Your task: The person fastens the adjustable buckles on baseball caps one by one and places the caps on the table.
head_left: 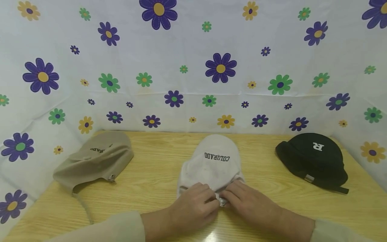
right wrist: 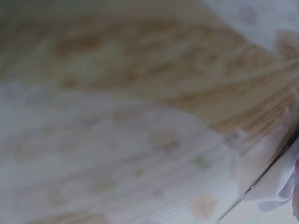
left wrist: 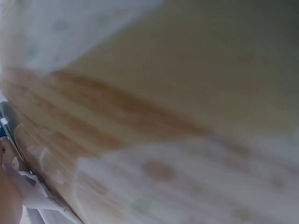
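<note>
A white cap [head_left: 211,169] with COLORADO lettering lies mid-table, its lettering upside down in the head view. At its near edge my left hand [head_left: 195,204] pinches the back strap with curled fingers. My right hand [head_left: 251,203] grips the same edge from the other side, fingertips close to the left ones. Between them shows a small shiny metal buckle [head_left: 222,201]. White cloth of the cap appears at the lower left of the left wrist view and the lower right of the right wrist view, both blurred.
To the left lies a khaki cap [head_left: 99,158] with a dangling strap [head_left: 84,206]. At the right sits a black cap [head_left: 314,158] bearing a white R, its strap end sticking out. A flowered white cloth [head_left: 187,43] stands behind the wooden table [head_left: 154,161].
</note>
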Motion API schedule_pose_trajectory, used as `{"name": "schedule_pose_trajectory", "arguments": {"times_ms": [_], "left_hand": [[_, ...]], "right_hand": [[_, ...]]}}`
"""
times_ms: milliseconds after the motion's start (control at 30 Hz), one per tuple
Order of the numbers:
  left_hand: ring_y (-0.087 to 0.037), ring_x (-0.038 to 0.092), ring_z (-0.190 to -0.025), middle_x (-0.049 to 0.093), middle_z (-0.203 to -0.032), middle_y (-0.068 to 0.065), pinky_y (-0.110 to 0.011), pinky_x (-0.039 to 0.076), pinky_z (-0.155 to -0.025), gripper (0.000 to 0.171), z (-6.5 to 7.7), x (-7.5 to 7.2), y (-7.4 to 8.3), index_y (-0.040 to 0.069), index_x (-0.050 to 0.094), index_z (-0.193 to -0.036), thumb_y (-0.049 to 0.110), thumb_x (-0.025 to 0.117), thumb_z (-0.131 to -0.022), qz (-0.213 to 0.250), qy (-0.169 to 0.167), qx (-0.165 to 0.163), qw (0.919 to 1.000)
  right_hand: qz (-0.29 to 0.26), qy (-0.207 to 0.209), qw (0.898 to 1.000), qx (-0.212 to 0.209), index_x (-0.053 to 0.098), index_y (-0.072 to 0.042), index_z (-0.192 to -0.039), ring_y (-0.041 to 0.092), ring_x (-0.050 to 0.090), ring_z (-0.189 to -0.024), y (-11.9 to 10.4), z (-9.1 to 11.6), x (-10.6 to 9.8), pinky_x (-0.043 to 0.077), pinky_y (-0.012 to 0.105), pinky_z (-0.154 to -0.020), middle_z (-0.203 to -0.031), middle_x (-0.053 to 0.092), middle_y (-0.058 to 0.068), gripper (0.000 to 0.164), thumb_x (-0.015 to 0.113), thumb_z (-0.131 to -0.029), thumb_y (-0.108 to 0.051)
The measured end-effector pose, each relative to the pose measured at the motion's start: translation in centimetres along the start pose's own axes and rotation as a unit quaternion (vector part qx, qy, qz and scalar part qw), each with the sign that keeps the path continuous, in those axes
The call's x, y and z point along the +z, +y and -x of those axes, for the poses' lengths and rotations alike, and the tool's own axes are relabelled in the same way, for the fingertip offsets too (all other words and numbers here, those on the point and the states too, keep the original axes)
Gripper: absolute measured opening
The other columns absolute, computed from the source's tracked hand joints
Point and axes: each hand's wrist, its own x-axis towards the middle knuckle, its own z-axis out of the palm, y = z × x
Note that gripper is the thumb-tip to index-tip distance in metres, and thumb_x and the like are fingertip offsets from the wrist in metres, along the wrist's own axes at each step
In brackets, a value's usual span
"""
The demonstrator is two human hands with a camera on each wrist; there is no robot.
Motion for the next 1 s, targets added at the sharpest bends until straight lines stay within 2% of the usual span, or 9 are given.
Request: {"name": "schedule_pose_trajectory", "arguments": {"times_ms": [367, 500, 633, 733, 833, 1000], "left_hand": [[-0.005, 0.054, -0.074, 0.062, -0.085, 0.007, -0.016, 0.042, -0.066, 0.005, 0.08, 0.03, 0.00, 0.018, 0.070, -0.083, 0.015, 0.074, -0.079, -0.002, 0.003, 0.005, 1.0000], [-0.006, 0.054, -0.074, 0.062, -0.085, 0.007, -0.018, 0.041, -0.066, 0.005, 0.11, 0.20, 0.02, 0.018, 0.070, -0.083, 0.016, 0.073, -0.080, -0.011, 0.001, 0.003, 0.9999], [-0.008, 0.054, -0.073, 0.062, -0.083, 0.008, -0.022, 0.041, -0.067, 0.006, 0.09, 0.25, 0.10, 0.019, 0.067, -0.085, 0.022, 0.071, -0.082, -0.031, -0.026, -0.019, 0.9990], [-0.009, 0.051, -0.071, 0.060, -0.078, 0.008, -0.025, 0.041, -0.068, 0.009, 0.06, 0.07, 0.14, 0.019, 0.063, -0.084, 0.025, 0.069, -0.083, -0.038, -0.058, -0.044, 0.9966], [-0.010, 0.049, -0.069, 0.059, -0.076, 0.008, -0.026, 0.040, -0.068, 0.012, 0.02, -0.18, 0.16, 0.019, 0.060, -0.083, 0.027, 0.069, -0.083, -0.043, -0.082, -0.053, 0.9943], [-0.011, 0.050, -0.070, 0.060, -0.076, 0.008, -0.026, 0.040, -0.069, 0.012, -0.15, -0.15, 0.14, 0.019, 0.061, -0.082, 0.028, 0.068, -0.083, -0.056, -0.080, -0.034, 0.9946]], "right_hand": [[0.019, 0.013, 1.000, -0.001, 0.066, -0.010, -0.115, 0.010, 0.057, -0.102, -0.12, 0.03, 0.11, 0.048, 0.023, -0.095, -0.110, 0.062, -0.004, 0.036, 0.038, -0.107, -0.031], [0.019, 0.007, 1.000, 0.002, 0.066, -0.010, -0.115, 0.010, 0.057, -0.104, -0.12, 0.08, 0.08, 0.047, 0.024, -0.096, -0.111, 0.062, -0.005, 0.027, 0.050, -0.103, -0.028], [0.024, 0.001, 1.000, 0.003, 0.065, -0.011, -0.115, 0.011, 0.057, -0.104, -0.12, 0.05, 0.06, 0.048, 0.026, -0.097, -0.110, 0.062, -0.005, 0.026, 0.065, -0.094, -0.025], [0.032, 0.001, 0.999, 0.001, 0.065, -0.011, -0.115, 0.011, 0.057, -0.102, -0.14, -0.05, 0.07, 0.048, 0.026, -0.095, -0.109, 0.061, -0.005, 0.028, 0.068, -0.090, -0.024], [0.036, -0.002, 0.999, 0.003, 0.066, -0.011, -0.115, 0.011, 0.056, -0.100, -0.16, -0.09, 0.03, 0.048, 0.025, -0.094, -0.108, 0.061, -0.005, 0.030, 0.069, -0.088, -0.024], [0.033, -0.001, 0.999, 0.011, 0.066, -0.010, -0.116, 0.011, 0.056, -0.101, -0.14, -0.01, -0.04, 0.048, 0.025, -0.094, -0.109, 0.062, -0.004, 0.032, 0.071, -0.088, -0.023]]}}
